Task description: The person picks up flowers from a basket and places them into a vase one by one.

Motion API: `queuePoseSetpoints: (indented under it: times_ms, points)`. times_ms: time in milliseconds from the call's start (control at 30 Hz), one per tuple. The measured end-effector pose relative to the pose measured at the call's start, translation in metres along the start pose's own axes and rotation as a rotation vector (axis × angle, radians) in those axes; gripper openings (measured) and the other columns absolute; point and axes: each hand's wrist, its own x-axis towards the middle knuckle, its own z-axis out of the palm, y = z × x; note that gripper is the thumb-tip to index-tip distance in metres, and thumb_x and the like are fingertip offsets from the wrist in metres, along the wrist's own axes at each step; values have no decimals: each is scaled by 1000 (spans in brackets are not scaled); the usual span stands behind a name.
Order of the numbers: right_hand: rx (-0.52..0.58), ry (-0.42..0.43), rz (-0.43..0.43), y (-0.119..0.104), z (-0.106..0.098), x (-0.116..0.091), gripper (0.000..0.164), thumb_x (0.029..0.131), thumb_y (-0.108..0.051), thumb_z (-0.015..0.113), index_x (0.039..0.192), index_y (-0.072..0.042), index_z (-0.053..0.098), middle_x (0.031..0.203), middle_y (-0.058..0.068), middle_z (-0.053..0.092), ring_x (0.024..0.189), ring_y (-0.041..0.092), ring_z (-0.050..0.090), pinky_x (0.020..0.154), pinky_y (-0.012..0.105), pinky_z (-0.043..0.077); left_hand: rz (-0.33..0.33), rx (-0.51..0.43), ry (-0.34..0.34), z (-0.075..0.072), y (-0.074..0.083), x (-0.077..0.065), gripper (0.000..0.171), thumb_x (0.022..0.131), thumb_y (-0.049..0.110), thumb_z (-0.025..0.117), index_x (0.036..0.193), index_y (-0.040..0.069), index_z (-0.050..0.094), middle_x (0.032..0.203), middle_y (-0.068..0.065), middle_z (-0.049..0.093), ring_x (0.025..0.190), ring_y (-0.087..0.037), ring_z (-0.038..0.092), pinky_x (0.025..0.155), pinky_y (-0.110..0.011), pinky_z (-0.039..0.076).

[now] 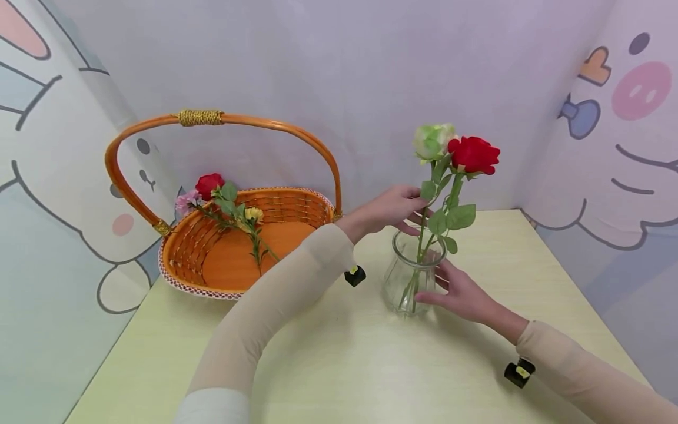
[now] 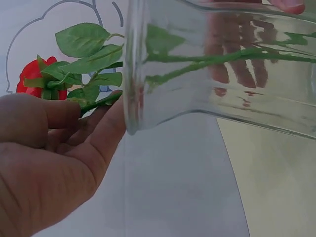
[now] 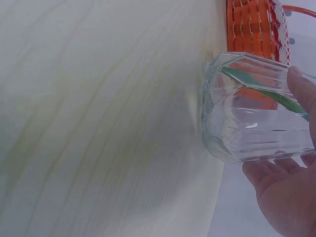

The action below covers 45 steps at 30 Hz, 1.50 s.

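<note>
A clear glass vase point(image 1: 394, 285) stands on the table with flower stems inside it. A pale green-white flower point(image 1: 433, 141) and a red rose point(image 1: 474, 155) rise above its rim. My left hand point(image 1: 397, 207) is just over the rim, pinching a green stem point(image 2: 102, 102) between thumb and fingers; which bloom that stem carries is hard to tell. From the right, my right hand point(image 1: 459, 292) holds the vase's side, thumb in front and fingers around the back. Through the glass point(image 3: 237, 118), a green stem shows in the right wrist view.
An orange woven basket point(image 1: 182, 259) with a tall arched handle point(image 1: 288, 128) stands at the left. Another red rose point(image 1: 209, 185), a pink flower point(image 1: 186, 201) and a yellow flower point(image 1: 254, 215) lie in it. Cartoon-printed walls bound the table point(image 1: 365, 365).
</note>
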Motion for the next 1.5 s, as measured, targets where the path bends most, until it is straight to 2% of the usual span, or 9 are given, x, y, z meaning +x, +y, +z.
queuePoseSetpoints:
  times_ms: [200,467,633,800,1033,1133,1367,1500]
  points:
    - [9,1,9,0,0,0,90,87,-25,83,157,-10,29,158,15,35,143,47,34,110,56,36,-12,-26,-10,-4,-1,-1,36,110,16,45,140,-3,51,113,-15,68,118,-38,63,86,-45,60]
    - [10,1,10,0,0,1,88,87,-25,83,156,-11,30,157,17,36,143,48,35,110,56,36,-9,-53,10,-9,-1,-2,40,111,16,44,146,-3,46,118,-16,69,106,-27,70,86,-41,60]
    - [11,0,7,0,0,1,87,87,-24,83,155,-11,31,157,16,37,143,47,35,110,54,36,15,-83,28,-10,-3,0,38,111,17,45,143,-1,50,121,-20,68,107,-29,70,90,-44,59]
    - [8,1,-2,0,0,2,87,87,-24,83,155,-11,31,157,16,36,143,47,35,111,53,36,25,-112,57,-11,-3,0,36,110,20,46,139,-1,54,126,-24,65,109,-30,69,88,-42,60]
    - [17,1,2,1,0,2,86,87,-24,83,155,-13,31,157,15,37,143,47,34,111,56,35,15,-143,55,-13,-3,0,45,111,35,43,141,3,52,118,-14,68,115,-32,66,85,-38,61]
    - [23,4,4,3,-1,1,85,87,-24,83,155,-14,32,157,15,37,143,47,34,111,56,35,16,-143,56,-13,-2,0,48,110,39,42,140,3,53,119,-14,67,115,-32,66,86,-39,61]
    - [35,0,0,2,-1,3,86,87,-25,84,154,-13,33,159,14,34,144,47,33,112,54,35,21,-153,73,-16,-1,-3,48,110,41,43,139,5,54,122,-16,65,115,-34,65,88,-43,60]
    - [30,-1,4,4,-2,2,87,87,-25,83,155,-10,31,159,15,34,144,47,32,112,55,35,19,-154,79,-14,-2,-1,49,109,40,45,146,9,46,127,-14,60,114,-32,66,87,-42,60]
